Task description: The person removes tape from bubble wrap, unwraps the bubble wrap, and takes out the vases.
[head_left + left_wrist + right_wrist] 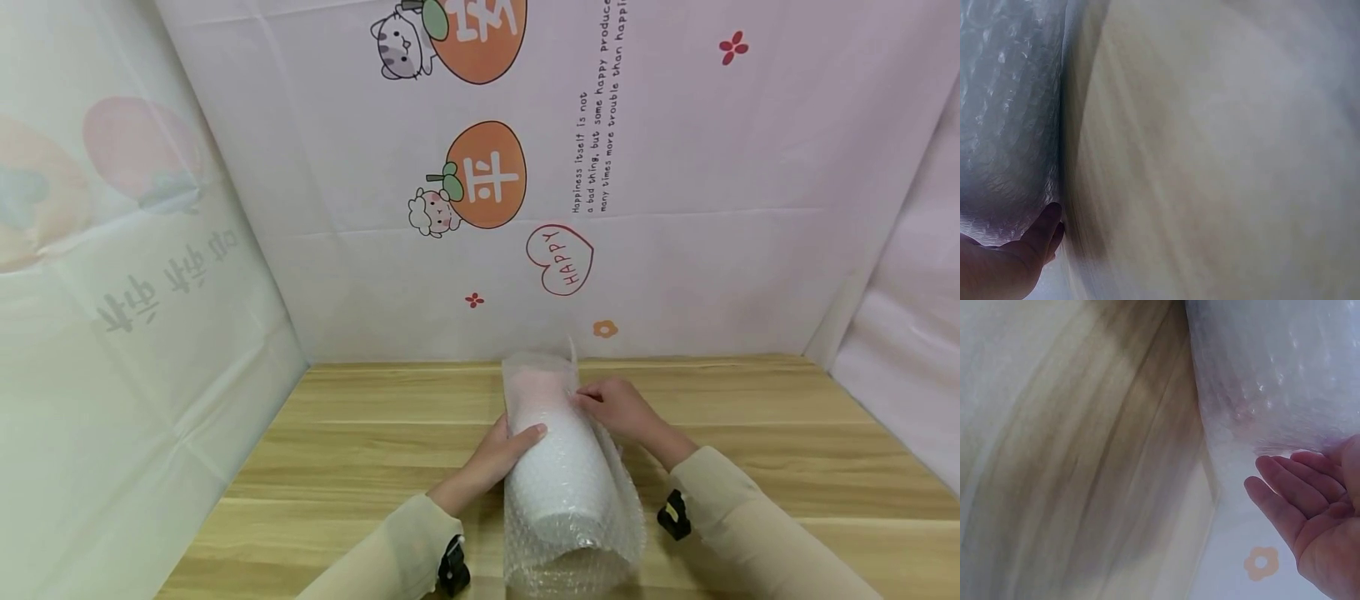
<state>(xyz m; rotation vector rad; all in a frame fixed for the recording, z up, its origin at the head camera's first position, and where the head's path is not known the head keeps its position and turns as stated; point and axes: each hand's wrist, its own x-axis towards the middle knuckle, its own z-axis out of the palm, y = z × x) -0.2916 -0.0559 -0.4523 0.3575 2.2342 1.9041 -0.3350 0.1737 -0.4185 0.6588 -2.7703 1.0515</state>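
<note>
A white, vase-like object (561,475), pinkish toward its far end, lies on the table wrapped in clear bubble wrap (626,521). My left hand (495,457) grips the wrapped object from its left side, thumb over the top. In the left wrist view, fingers (1041,234) lie against the bubble wrap. At the far right edge of the bundle, my right hand (618,408) pinches the bubble wrap. The right wrist view shows this hand's bent fingers (1297,487) by the crinkled plastic; the pinch point itself is partly hidden.
The wood-grain table (375,450) runs back to a white printed cloth (360,292) hanging behind. More cloth hangs at the left and right sides. Each sleeve has a black wrist strap (452,567) near its cuff. The bundle's near end reaches toward the bottom of the head view.
</note>
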